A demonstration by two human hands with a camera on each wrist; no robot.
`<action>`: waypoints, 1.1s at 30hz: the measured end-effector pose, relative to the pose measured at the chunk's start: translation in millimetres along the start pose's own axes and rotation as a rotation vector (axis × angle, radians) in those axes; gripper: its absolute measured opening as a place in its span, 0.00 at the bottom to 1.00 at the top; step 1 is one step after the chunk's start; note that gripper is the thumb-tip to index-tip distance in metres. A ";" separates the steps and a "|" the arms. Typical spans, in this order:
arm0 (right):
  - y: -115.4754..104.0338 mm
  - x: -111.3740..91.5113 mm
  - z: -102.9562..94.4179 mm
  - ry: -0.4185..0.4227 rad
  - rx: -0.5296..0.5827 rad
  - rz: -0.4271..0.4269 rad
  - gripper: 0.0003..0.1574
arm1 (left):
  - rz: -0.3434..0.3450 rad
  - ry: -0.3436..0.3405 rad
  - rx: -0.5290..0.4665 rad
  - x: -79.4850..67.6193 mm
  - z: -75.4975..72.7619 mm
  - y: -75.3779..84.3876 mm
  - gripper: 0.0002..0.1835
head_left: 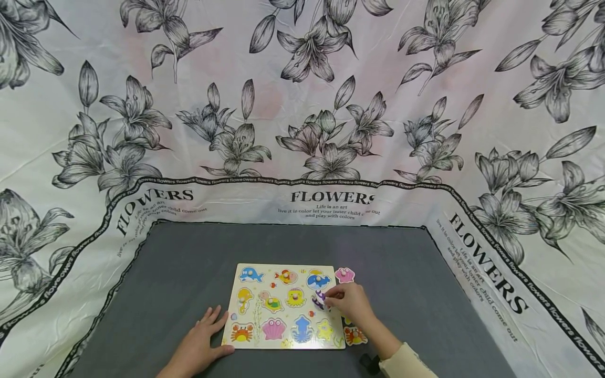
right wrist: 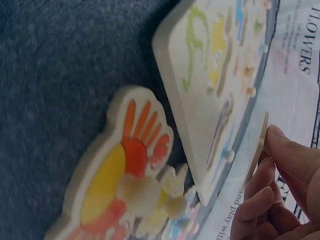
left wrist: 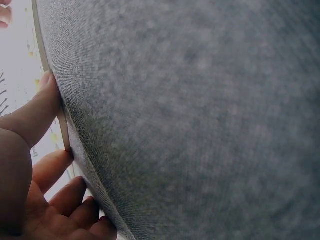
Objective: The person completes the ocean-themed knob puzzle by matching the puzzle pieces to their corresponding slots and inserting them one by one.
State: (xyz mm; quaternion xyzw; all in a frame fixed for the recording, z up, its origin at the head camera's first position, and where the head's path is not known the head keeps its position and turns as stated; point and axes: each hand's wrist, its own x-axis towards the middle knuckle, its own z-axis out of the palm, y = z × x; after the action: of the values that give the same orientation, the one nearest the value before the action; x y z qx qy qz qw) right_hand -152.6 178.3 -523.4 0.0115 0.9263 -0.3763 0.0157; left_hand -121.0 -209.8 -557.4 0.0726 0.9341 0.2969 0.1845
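Observation:
A cream wooden peg puzzle board (head_left: pixel 230 342) with sea-animal pictures lies on the grey table. My left hand (head_left: pixel 200 338) rests at the board's left side, fingers spread, with its thumb (left wrist: pixel 42 107) and a fingertip touching the edge. My right hand (head_left: pixel 353 305) pinches a thin purple-and-white puzzle piece (head_left: pixel 319 299) over the right part of the board. From the right wrist the held piece (right wrist: pixel 258 147) shows edge-on, raised and tilted above the board; its picture is hidden there.
Loose pieces lie along the board's right side: a pink one (head_left: pixel 345 274) at the top, a crab (head_left: pixel 355 336) at the bottom, others partly hidden by the right hand between them. A black object (head_left: pixel 369 363) sits by the right wrist. Flower-printed cloth (head_left: pixel 331 199) surrounds the grey surface.

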 end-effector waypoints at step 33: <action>9.0 9.4 11.6 -0.188 -0.033 -0.019 0.03 | 0.008 0.010 -0.028 -2.0 -0.8 -1.8 0.55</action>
State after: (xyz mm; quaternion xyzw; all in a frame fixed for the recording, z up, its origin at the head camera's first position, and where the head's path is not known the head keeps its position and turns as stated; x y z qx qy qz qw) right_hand -161.5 176.7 -538.4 -0.0327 0.9269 -0.3605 0.0992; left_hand -119.5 -212.2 -557.2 0.0724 0.9305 0.3110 0.1794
